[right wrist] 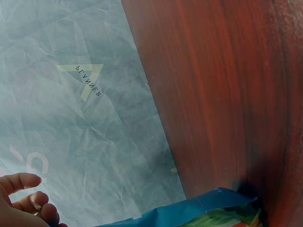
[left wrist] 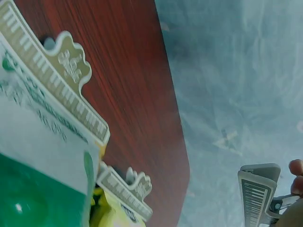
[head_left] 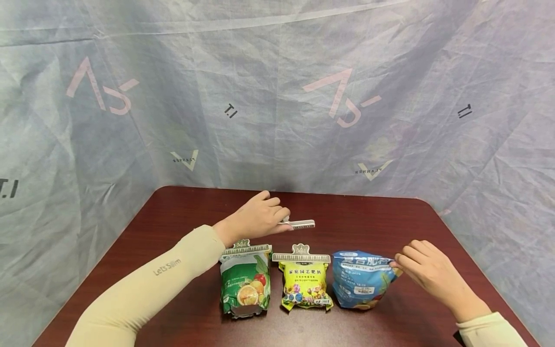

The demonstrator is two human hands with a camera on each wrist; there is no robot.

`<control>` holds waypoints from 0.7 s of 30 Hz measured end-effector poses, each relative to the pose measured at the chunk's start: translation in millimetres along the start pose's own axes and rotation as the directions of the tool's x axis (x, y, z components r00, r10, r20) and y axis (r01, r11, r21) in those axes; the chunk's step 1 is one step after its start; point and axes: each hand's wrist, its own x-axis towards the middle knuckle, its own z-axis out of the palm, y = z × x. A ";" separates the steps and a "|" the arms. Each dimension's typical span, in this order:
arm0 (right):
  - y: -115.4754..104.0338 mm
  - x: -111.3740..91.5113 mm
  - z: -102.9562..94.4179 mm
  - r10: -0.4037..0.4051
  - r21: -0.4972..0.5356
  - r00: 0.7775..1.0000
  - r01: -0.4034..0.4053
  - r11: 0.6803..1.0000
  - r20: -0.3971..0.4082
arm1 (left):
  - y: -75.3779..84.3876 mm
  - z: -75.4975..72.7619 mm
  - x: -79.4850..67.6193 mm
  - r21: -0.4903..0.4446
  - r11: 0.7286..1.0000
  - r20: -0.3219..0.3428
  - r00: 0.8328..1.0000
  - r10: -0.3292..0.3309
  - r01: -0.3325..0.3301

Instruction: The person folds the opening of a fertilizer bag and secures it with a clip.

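Note:
A bag clip (head_left: 302, 224) with a toothed white bar is pinched in my left hand (head_left: 260, 216), above the table behind the bags. In the left wrist view the jaws of this clip (left wrist: 258, 191) stand apart. My right hand (head_left: 427, 270) pinches the top right corner of a blue fertilizer bag (head_left: 357, 282), which has no clip on it. Left of it lies a yellow fertilizer bag (head_left: 305, 284) with a clip (head_left: 301, 255) across its top. Farther left is a green bag (head_left: 245, 286) printed with fruit, its top also held by a clip (head_left: 243, 247).
The dark red wooden table (head_left: 182, 212) has rounded far corners. Grey printed cloth (head_left: 277, 96) hangs behind it and along both sides. The three bags stand in a row near the table's front middle.

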 end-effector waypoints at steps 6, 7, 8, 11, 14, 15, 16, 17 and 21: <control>-1.0 0.4 -0.9 0.008 0.004 1.000 -0.008 1.000 -0.009 | 10.9 -5.3 17.0 -0.014 1.000 -0.006 1.000 0.019 -0.020; -1.2 0.6 -1.1 0.008 0.005 1.000 -0.008 1.000 -0.010 | 12.6 -6.1 20.1 -0.018 1.000 -0.011 1.000 0.024 -0.024; -1.3 0.8 -1.2 0.009 0.005 1.000 -0.009 1.000 -0.011 | 14.3 -6.9 22.9 -0.020 0.999 -0.017 0.999 0.028 -0.028; -1.5 1.5 -1.3 0.008 0.004 1.000 -0.008 1.000 -0.009 | 18.9 -9.7 30.9 -0.024 0.999 -0.037 0.999 0.040 -0.041; -1.6 1.8 -1.3 0.005 0.002 1.000 -0.005 1.000 -0.009 | 23.5 -12.4 37.6 -0.022 0.998 -0.061 0.997 0.053 -0.054; -1.6 1.9 -1.3 0.005 0.000 1.000 -0.005 1.000 -0.007 | 25.2 -13.5 39.8 -0.023 0.998 -0.066 0.996 0.056 -0.057; -1.7 1.9 -1.3 0.005 0.000 1.000 -0.005 1.000 -0.008 | 26.8 -13.9 41.9 -0.025 0.998 -0.070 0.996 0.059 -0.060; -1.7 1.9 -1.4 0.007 0.000 1.000 -0.007 1.000 -0.008 | 28.6 -14.5 43.9 -0.029 0.998 -0.072 0.996 0.060 -0.063; -2.1 1.6 -1.7 0.012 0.001 1.000 -0.012 1.000 -0.005 | 35.1 -14.8 51.1 -0.045 0.997 -0.076 0.995 0.061 -0.065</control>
